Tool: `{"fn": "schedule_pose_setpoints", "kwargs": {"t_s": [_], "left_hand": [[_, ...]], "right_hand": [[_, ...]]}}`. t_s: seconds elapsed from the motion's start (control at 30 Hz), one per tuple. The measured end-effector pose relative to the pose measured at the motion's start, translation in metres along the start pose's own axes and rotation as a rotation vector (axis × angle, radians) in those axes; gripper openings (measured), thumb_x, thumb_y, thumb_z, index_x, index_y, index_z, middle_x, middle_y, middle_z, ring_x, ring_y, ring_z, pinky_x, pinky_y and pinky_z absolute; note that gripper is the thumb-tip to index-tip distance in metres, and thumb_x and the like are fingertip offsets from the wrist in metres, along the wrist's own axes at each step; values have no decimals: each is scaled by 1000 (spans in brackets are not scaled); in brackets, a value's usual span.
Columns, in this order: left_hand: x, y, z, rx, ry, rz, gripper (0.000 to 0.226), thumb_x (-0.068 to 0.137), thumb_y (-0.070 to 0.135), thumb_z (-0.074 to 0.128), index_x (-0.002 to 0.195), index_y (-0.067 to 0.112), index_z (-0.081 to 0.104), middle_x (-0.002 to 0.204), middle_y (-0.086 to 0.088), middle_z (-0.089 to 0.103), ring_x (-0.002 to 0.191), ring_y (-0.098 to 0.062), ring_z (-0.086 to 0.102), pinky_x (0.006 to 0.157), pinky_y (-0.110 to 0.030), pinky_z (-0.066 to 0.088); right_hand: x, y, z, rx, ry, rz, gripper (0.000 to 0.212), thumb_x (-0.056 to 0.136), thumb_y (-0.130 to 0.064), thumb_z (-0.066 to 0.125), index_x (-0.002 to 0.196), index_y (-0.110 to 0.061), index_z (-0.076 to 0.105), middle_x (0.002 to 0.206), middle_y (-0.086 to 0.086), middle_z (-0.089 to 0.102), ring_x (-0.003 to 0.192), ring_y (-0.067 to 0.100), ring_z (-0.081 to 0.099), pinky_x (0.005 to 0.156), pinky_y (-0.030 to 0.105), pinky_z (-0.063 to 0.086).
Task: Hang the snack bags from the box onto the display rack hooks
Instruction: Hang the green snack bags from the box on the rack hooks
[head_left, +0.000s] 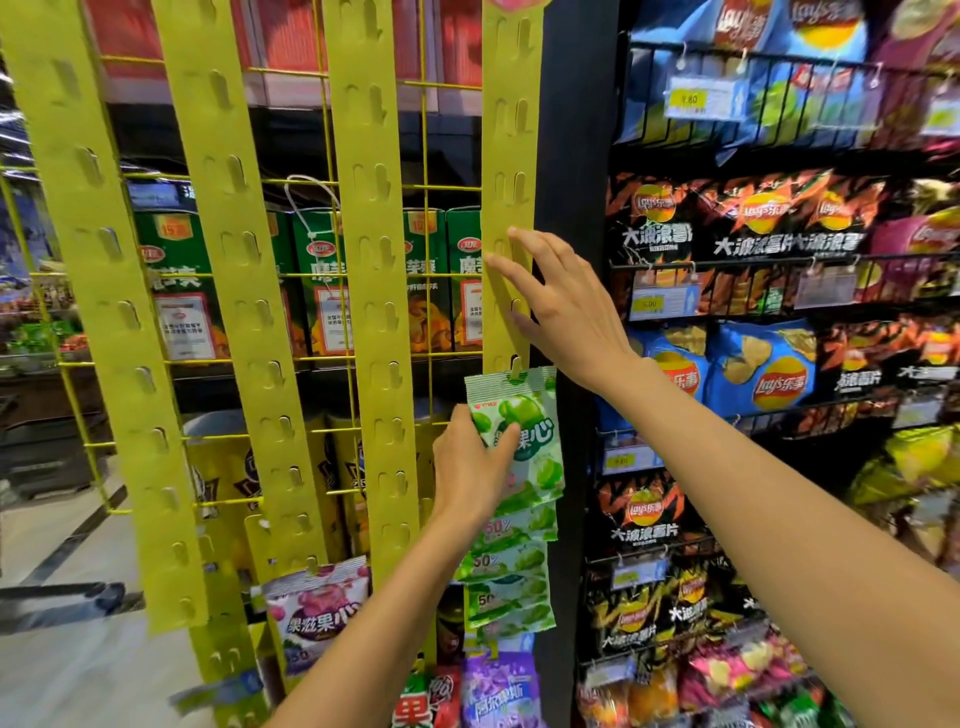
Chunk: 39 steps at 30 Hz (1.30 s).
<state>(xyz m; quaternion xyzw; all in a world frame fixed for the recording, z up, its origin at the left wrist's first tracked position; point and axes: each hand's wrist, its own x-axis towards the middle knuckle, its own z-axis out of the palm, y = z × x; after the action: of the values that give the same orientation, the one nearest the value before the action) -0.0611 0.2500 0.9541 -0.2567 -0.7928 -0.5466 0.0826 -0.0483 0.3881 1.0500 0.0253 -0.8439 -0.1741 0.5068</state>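
Observation:
A green-and-white snack bag (530, 447) hangs from a hook tab on the rightmost yellow display strip (506, 156). My left hand (470, 467) holds this bag, thumb across its front and fingers behind its left edge. Several more green bags (511, 582) hang overlapped below it on the same strip. My right hand (556, 306) lies open against the strip just above the bag, fingers spread. A pink snack bag (322, 608) hangs at the foot of a strip further left. The box is out of view.
Three other yellow hook strips (244, 312) hang on a yellow wire grid with green cartons (322, 280) behind. A black post (574, 182) stands to the right, then wire shelves of crisp bags (753, 374). Purple and red bags (498, 691) sit low in the middle.

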Motion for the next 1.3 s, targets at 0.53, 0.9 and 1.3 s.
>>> {"fn": "schedule_pose_setpoints", "kwargs": {"t_s": [0.53, 0.9, 1.3], "left_hand": [[-32, -95, -118, 889, 182, 734, 36, 81, 5, 57, 116, -5, 56, 122, -24, 58, 105, -38, 58, 93, -47, 45], [-140, -283, -100, 978, -120, 585, 34, 83, 4, 49, 115, -7, 57, 118, -24, 60, 106, -37, 60, 97, -44, 40], [-316, -590, 10, 903, -473, 177, 32, 77, 2, 43, 102, -7, 60, 97, -24, 63, 81, -39, 60, 77, -36, 35]], "right_hand": [[-145, -83, 7, 169, -195, 130, 47, 94, -28, 36, 132, -2, 48, 139, 17, 46, 126, 34, 45, 101, 43, 41], [-312, -179, 59, 231, -456, 240, 38, 91, -11, 52, 126, 4, 52, 132, 23, 51, 120, 38, 51, 98, 47, 44], [-614, -334, 197, 449, -1011, 471, 35, 88, -4, 55, 122, 5, 54, 128, 23, 53, 120, 37, 50, 100, 41, 39]]}}
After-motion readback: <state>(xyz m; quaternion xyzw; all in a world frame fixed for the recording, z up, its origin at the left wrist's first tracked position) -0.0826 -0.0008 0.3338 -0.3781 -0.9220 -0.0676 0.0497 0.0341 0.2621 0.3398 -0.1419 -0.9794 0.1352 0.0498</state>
